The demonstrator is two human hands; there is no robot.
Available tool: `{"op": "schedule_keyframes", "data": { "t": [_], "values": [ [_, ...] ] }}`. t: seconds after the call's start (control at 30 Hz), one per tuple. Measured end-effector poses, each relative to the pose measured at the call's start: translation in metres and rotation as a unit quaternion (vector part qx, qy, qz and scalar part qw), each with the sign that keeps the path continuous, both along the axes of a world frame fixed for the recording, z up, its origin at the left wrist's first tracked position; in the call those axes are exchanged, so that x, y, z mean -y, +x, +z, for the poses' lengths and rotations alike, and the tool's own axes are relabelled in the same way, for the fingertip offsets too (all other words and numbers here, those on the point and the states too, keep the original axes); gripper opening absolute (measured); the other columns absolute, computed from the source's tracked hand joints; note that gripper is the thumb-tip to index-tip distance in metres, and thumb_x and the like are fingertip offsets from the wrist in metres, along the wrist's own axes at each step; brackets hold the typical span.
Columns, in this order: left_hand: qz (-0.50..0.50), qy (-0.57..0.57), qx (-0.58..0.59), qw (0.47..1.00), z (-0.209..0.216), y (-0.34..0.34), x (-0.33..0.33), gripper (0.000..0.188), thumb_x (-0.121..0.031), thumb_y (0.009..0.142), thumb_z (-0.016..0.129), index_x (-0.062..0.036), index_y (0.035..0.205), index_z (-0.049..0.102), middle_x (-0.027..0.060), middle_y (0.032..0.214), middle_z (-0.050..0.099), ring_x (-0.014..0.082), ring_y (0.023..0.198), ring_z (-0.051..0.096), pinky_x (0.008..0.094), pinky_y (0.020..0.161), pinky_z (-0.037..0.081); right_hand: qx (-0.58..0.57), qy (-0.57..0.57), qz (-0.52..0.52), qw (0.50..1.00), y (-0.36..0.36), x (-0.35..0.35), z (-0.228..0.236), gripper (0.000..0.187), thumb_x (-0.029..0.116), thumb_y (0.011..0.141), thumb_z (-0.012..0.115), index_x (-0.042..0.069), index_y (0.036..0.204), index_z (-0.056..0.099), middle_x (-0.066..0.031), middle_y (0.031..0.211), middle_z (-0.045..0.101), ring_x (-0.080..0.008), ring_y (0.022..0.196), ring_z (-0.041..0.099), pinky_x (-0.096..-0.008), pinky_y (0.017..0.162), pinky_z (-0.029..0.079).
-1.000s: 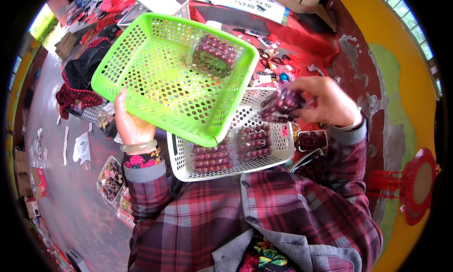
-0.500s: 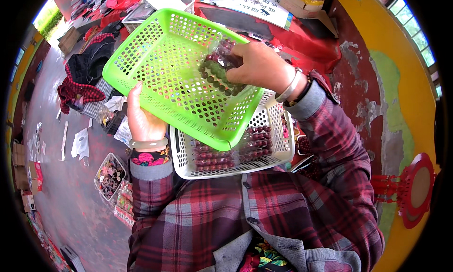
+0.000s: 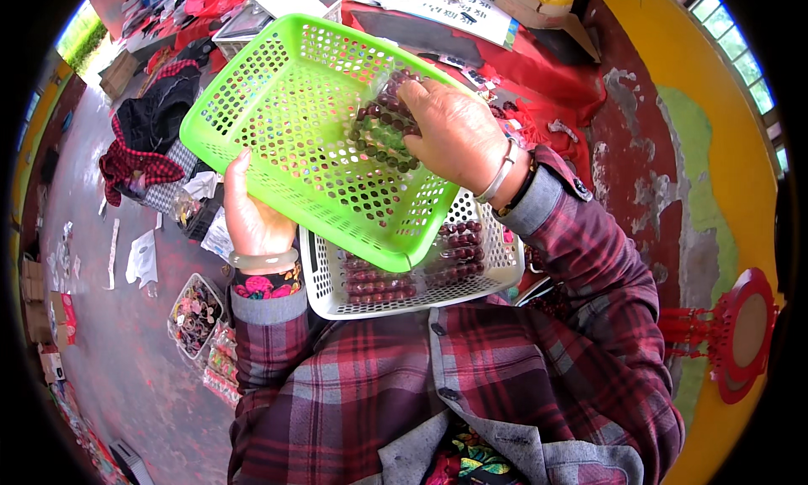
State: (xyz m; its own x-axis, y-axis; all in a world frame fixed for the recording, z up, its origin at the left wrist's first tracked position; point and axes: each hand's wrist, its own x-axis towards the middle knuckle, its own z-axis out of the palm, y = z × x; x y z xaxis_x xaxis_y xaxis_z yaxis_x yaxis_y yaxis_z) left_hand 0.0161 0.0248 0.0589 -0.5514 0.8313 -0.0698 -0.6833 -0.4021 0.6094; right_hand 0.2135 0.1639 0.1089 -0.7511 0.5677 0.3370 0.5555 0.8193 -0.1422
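Note:
My left hand [image 3: 249,211] grips the near left rim of a bright green perforated plastic basket [image 3: 295,161], thumb over the edge and fingers hidden beneath. The basket is held tilted. Inside it, toward the right side, my right hand [image 3: 454,131] is closed on beaded bracelets [image 3: 383,135] in clear plastic; the beads are dark red and dark, with a greenish patch showing. Its fingertips are partly hidden by the hand itself. Under the green basket a white perforated basket [image 3: 324,295] rests against my lap, holding rows of dark red bead bracelets [image 3: 383,287] in clear wrapping.
A red-covered table [image 3: 539,89] with a cardboard box [image 3: 534,5] and papers stands ahead. On the floor to the left are a small tub of assorted small items [image 3: 195,317], dark clothing [image 3: 156,114] and paper scraps [image 3: 143,259]. A red round ornament [image 3: 745,338] hangs at the right wall.
My right hand has shifted slightly left with the bracelets, which sit a little further into the green basket. The left hand keeps its hold, and both baskets have barely moved.

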Motion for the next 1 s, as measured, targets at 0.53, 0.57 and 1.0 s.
{"op": "schedule_keyframes", "data": {
  "t": [0.53, 0.57, 1.0],
  "values": [
    [0.037, -0.026, -0.03, 0.999, -0.001, -0.003, -0.001, 0.043, -0.026, 0.087, 0.056, -0.0051, 0.124, 0.049, 0.0092, 0.117, 0.057, 0.0249, 0.105, 0.056, 0.0423, 0.091, 0.044, 0.098, -0.208, 0.148, 0.962, 0.111, 0.027, -0.032, 0.016, 0.014, 0.076, 0.059, 0.006, 0.089, 0.064, -0.0167, 0.078, 0.062, -0.035, 0.076, 0.061, -0.0439, 0.069, 0.05],
    [0.039, -0.027, -0.033, 0.998, -0.001, -0.004, 0.0, 0.043, -0.026, 0.087, 0.056, -0.0058, 0.124, 0.049, 0.0084, 0.117, 0.057, 0.0243, 0.105, 0.056, 0.0421, 0.091, 0.044, 0.112, -0.17, 0.138, 0.969, 0.107, 0.029, -0.043, 0.019, 0.015, 0.076, 0.06, 0.006, 0.093, 0.064, -0.0173, 0.082, 0.063, -0.0347, 0.079, 0.062, -0.044, 0.072, 0.05],
    [0.041, -0.012, -0.03, 0.999, -0.004, -0.009, 0.001, 0.044, -0.027, 0.089, 0.054, -0.003, 0.126, 0.048, 0.011, 0.122, 0.056, 0.0264, 0.11, 0.054, 0.0429, 0.094, 0.043, 0.223, -0.252, 0.101, 0.936, 0.092, 0.023, -0.062, 0.032, 0.022, 0.068, 0.067, 0.004, 0.093, 0.06, -0.0152, 0.089, 0.061, -0.0342, 0.084, 0.061, -0.0421, 0.075, 0.049]
  ]
}}
